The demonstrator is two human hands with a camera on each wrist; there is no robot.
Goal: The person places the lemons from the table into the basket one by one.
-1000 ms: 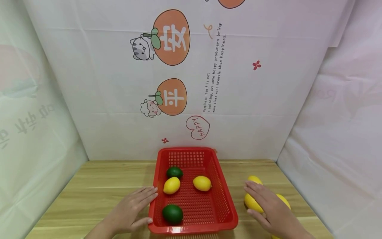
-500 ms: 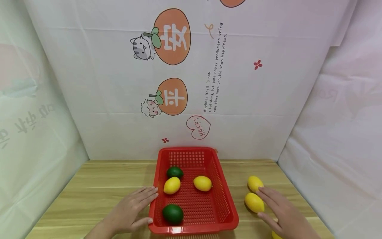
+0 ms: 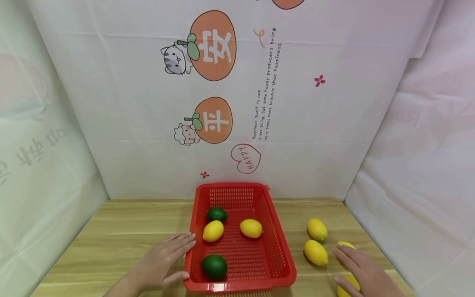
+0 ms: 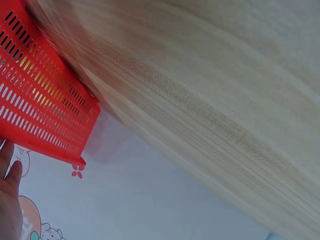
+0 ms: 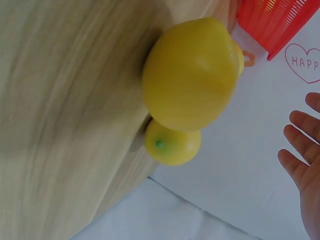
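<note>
A red plastic basket (image 3: 243, 285) with slotted walls stands on the table. Inside lie two lemons (image 3: 251, 228) and two dark green, lime-shaped fruits (image 3: 214, 267). My left hand (image 3: 161, 258) rests against the basket's left rim, its fingers straight. To the basket's right, my right hand (image 3: 365, 268) hovers over the lemons there, fingers extended and holding nothing. Its fingers partly cover a far lemon (image 3: 346, 244) and a near lemon (image 3: 348, 286). In the right wrist view a large lemon (image 5: 192, 75) sits apart from that hand.
Two more lemons, a back one (image 3: 317, 229) and a front one (image 3: 316, 252), lie between the basket and my right hand. The wooden table (image 3: 122, 231) meets a printed white cloth wall (image 3: 297, 144) at the back. White sheets (image 3: 419, 173) hang at both sides.
My right hand has moved right and toward me, away from the two lemons nearest the basket, uncovering them. The left hand and the basket have stayed in place.
</note>
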